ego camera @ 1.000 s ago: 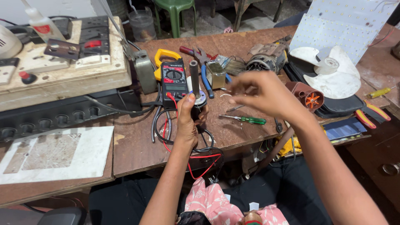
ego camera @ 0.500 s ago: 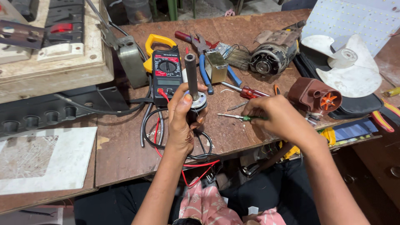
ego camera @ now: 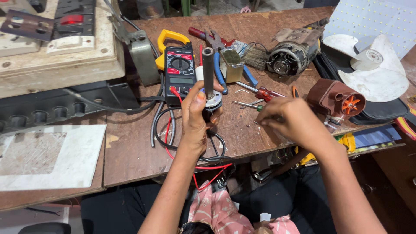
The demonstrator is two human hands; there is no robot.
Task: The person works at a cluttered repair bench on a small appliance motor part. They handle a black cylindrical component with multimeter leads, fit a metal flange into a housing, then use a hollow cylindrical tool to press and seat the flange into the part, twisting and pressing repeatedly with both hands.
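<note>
While the left hand [ego camera: 196,113] grips the shaft [ego camera: 208,71], the right hand [ego camera: 287,122] pinches downward.

Both bare forearms are reaching forward from below, the left hand [ego camera: 196,113] curling upright in a closed grip with thumb raised, while the right hand [ego camera: 289,121] is lying palm down, fingers bunching together in a pinch

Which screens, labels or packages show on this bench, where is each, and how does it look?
Clamp meter: behind the left hand, black body, yellow clamp, grey rectangular screen below a round dial.
Switchboard: far left, pale panel with dark switches, one red.
No packages or signs can be made out.
</note>
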